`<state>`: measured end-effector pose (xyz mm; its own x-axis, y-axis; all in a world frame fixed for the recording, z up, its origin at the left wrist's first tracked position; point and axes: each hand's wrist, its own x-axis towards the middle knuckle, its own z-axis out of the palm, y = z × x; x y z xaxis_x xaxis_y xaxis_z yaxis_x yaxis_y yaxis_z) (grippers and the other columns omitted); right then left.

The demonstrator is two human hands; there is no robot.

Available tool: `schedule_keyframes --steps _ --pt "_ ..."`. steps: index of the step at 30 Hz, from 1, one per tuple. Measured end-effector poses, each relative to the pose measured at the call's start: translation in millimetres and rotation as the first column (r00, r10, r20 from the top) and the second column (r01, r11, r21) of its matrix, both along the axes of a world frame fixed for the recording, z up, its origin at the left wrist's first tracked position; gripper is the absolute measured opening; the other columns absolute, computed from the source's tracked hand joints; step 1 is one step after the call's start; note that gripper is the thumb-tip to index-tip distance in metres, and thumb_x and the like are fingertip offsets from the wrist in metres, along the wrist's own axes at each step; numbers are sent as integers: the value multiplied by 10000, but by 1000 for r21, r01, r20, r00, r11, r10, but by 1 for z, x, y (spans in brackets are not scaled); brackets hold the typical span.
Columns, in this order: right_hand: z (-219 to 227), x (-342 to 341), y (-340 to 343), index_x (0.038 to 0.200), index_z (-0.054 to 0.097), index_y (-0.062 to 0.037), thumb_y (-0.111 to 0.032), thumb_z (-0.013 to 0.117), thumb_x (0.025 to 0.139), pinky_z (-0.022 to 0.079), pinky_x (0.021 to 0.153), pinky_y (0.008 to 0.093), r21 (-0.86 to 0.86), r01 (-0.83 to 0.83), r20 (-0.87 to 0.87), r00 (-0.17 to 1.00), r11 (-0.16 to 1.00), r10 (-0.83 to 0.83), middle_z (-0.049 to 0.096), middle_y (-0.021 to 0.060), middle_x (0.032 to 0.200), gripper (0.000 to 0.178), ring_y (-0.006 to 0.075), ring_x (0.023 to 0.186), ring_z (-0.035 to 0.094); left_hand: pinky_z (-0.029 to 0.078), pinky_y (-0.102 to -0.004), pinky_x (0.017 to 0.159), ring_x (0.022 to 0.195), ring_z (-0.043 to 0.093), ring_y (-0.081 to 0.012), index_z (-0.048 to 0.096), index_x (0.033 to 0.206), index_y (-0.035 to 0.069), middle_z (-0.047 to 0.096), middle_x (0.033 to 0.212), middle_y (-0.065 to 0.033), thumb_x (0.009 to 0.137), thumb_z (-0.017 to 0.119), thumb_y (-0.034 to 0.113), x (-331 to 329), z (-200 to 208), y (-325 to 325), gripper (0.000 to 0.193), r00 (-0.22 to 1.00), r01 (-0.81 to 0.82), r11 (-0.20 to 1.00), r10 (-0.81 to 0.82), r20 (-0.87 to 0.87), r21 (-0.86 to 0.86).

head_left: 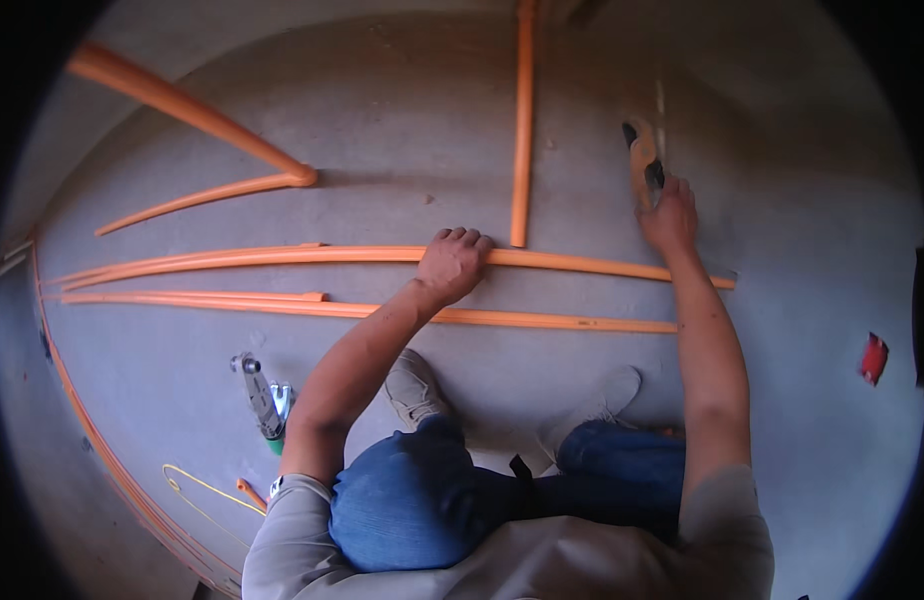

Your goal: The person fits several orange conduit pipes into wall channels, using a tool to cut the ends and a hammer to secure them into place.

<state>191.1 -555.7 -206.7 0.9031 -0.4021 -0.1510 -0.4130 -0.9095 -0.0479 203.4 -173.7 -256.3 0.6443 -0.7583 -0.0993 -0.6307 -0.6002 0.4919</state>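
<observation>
Long orange conduit pipes lie left to right across the grey floor. My left hand (pixel 455 264) is closed over the farther orange pipe (pixel 582 264), its fingers wrapped round the far side. My right hand (pixel 672 216), out to the far right beyond the pipes, is closed on the near end of a tan-and-black hand tool (pixel 642 160). It looks like a pipe cutter, though its handles are partly hidden by my fingers. A nearer orange pipe (pixel 552 319) runs alongside, in front of my shoes.
Another orange pipe (pixel 523 130) points away from me. Two angled pipes (pixel 222 127) meet at the far left. By my left arm are a grey-and-green power tool (pixel 258 395) and a yellow cord (pixel 207 486). A red object (pixel 873 358) lies at the right.
</observation>
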Motion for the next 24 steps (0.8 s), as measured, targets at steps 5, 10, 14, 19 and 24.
schedule_keyframes --steps 5,10,14,19,24 --pt "-17 -35 -72 1341 525 -42 -292 802 771 489 1019 476 -125 184 -44 981 975 -190 560 191 1292 681 393 1208 552 505 -432 904 1018 655 -285 669 1132 89 686 1010 -93 845 741 256 -3 9 -50 339 988 114 988 -102 -117 102" --pt "-29 -37 -74 1409 502 -62 -347 770 800 488 1017 482 -99 200 -60 977 975 -207 568 180 1307 723 401 1208 558 515 -437 885 1014 666 -297 661 1112 79 696 996 -102 887 722 316 -8 0 -50 333 984 82 982 -53 -169 170" --pt "-28 -35 -77 1451 476 -69 -373 766 812 477 1041 467 -108 188 -60 979 976 -195 543 184 1380 765 390 1268 536 514 -443 891 1029 668 -303 659 1127 72 705 1027 -110 920 695 360 -9 4 -51 356 982 58 985 -27 -189 161" --pt "-13 -27 -62 1428 501 -57 -374 779 815 431 1104 453 -100 234 -159 956 967 -248 469 190 1493 743 387 1340 484 510 -442 898 1030 670 -304 664 1154 77 712 1051 -110 919 697 355 -9 -2 -50 365 988 59 989 -38 -152 137" --pt "-28 -32 12 1329 596 -40 -391 715 888 463 1068 454 269 -113 -18 992 957 122 610 213 1325 577 372 1246 578 508 -441 893 1033 669 -304 671 1145 81 718 1039 -113 916 698 366 -9 -5 -56 367 992 72 990 -58 -117 124"
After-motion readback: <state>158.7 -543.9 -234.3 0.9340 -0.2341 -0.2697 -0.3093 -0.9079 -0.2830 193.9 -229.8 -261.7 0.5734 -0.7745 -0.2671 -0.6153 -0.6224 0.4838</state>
